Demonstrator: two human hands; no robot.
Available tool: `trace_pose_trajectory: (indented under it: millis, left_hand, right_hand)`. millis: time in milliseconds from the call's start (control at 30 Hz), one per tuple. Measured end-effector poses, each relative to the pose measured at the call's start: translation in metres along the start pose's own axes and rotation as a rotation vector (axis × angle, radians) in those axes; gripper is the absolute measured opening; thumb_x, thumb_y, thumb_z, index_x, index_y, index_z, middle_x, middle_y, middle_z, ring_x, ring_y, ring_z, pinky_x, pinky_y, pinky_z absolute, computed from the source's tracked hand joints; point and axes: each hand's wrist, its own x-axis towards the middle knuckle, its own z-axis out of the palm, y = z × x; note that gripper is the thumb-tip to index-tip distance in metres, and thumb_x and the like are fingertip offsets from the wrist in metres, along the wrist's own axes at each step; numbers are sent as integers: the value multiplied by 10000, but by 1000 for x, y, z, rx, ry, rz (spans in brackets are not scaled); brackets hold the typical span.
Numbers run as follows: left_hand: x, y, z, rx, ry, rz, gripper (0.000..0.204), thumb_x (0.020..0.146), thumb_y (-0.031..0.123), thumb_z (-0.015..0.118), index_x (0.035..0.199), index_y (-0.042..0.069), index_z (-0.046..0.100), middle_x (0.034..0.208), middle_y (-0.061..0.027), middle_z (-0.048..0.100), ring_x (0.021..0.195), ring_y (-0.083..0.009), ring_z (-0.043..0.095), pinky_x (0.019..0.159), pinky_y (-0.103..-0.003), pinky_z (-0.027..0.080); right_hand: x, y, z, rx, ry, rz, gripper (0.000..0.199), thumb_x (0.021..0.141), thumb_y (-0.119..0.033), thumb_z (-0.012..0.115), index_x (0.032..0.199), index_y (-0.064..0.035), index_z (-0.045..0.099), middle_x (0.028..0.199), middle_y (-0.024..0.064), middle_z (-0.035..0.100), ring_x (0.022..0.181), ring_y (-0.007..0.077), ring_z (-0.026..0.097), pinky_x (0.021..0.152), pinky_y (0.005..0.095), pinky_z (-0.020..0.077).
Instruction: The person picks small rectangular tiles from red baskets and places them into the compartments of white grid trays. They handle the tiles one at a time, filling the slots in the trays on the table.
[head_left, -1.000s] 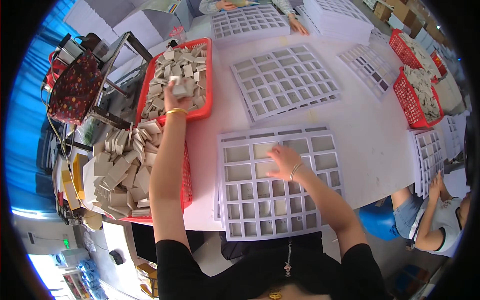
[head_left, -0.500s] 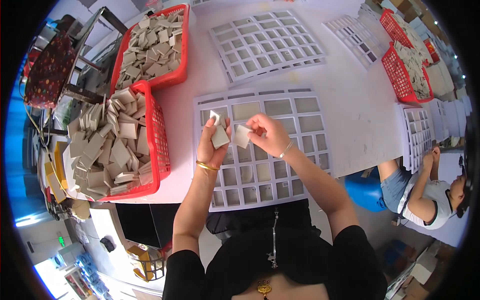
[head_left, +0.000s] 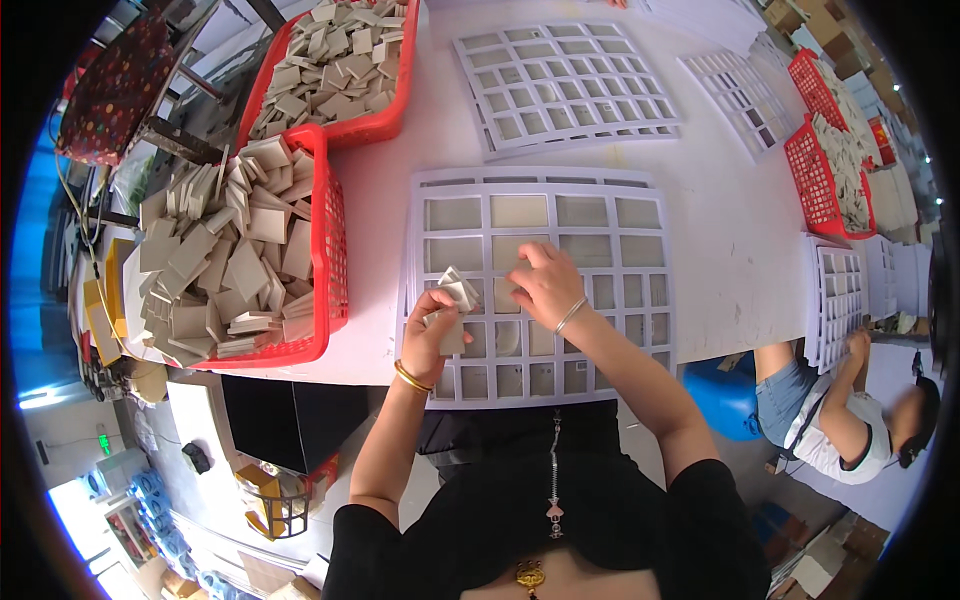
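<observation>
Grey square tiles [head_left: 450,300] sit stacked in our left hand [head_left: 432,325], whose fingers curl round them at the near left part of the white grid tray [head_left: 545,180]. Just beside it our right hand [head_left: 545,285] lies on the grid, fingers bent down onto a tile in one cell. Left of the tray we see a red basket [head_left: 335,250] heaped with tiles, a second basket [head_left: 385,125] beyond it, and another empty grid [head_left: 565,85] farther off.
</observation>
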Motion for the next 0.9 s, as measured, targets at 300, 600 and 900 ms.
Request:
trace_pose_trajectory:
  millis: [300, 600, 900]
  left_hand:
    - [1, 5, 26, 98, -20, -15, 391, 888, 18, 532, 1233, 130, 387, 1093, -143, 564, 948, -226, 604, 592, -292, 541]
    - [9, -2, 45, 167, 4, -96, 382, 852, -8, 557, 1201, 84, 430, 968, -92, 562, 828, -185, 606, 567, -307, 562]
    - [10, -7, 24, 116, 153, -19, 397, 876, 13, 555, 1233, 122, 416, 1002, -89, 568, 864, -194, 612, 547, -298, 549]
  right_hand:
    - [15, -15, -26, 622, 28, 261, 187, 821, -125, 679, 998, -62, 671, 956, 57, 623, 778, 140, 584, 663, 290, 475]
    - [-4, 2, -29, 843, -42, 401, 147, 843, -63, 631, 982, -18, 648, 859, 68, 678, 732, 109, 634, 642, 241, 506]
    - [-31, 31, -36, 698, -71, 488, 146, 809, -22, 617, 951, -27, 650, 854, 78, 674, 717, 155, 647, 651, 281, 517]
